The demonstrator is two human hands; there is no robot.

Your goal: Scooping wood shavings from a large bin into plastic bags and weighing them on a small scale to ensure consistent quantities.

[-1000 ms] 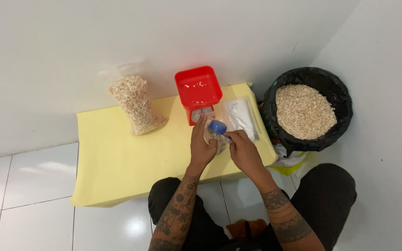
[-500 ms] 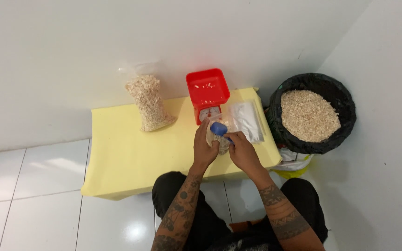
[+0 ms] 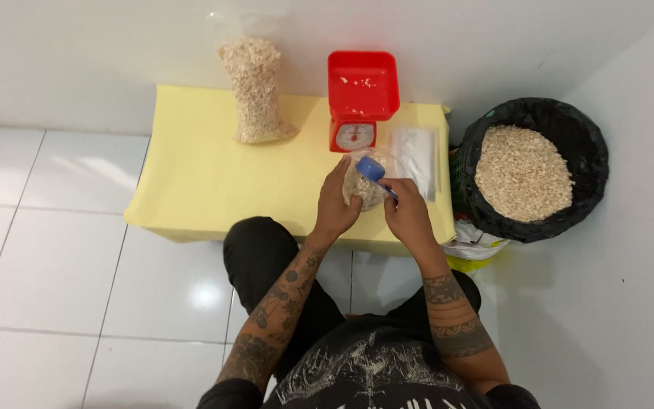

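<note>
Head view looks straight down on a low yellow bench (image 3: 213, 182) set against a white wall, with a person seated at its 6 o'clock edge. Left hand (image 3: 337, 203) is curled around the side of a small clear bag (image 3: 365, 189) of pale flakes, gripping it upright on the bench. Right hand (image 3: 406, 212) is closed on the handle of a blue scoop (image 3: 370, 169), whose bowl sits over the bag's mouth. The bag stands near the bench's front edge, toward its right end, between the two hands.

Just beyond the bag, at 12 o'clock from it, stands a red scale (image 3: 362, 98) with a square red tray on top and a round dial facing the person. At 1 o'clock from the bag, a stack of empty clear bags (image 3: 415, 155) lies flat, just beside the scale. At 10 o'clock, well apart from the hands, a tall filled bag (image 3: 255, 91) of the same flakes leans against the wall.

At 3 o'clock, off the bench's right end, a round bin (image 3: 592, 159) lined in black plastic stands on the white tile floor (image 3: 47, 265), heaped with flakes (image 3: 522, 173). Both forearms are tattooed.
</note>
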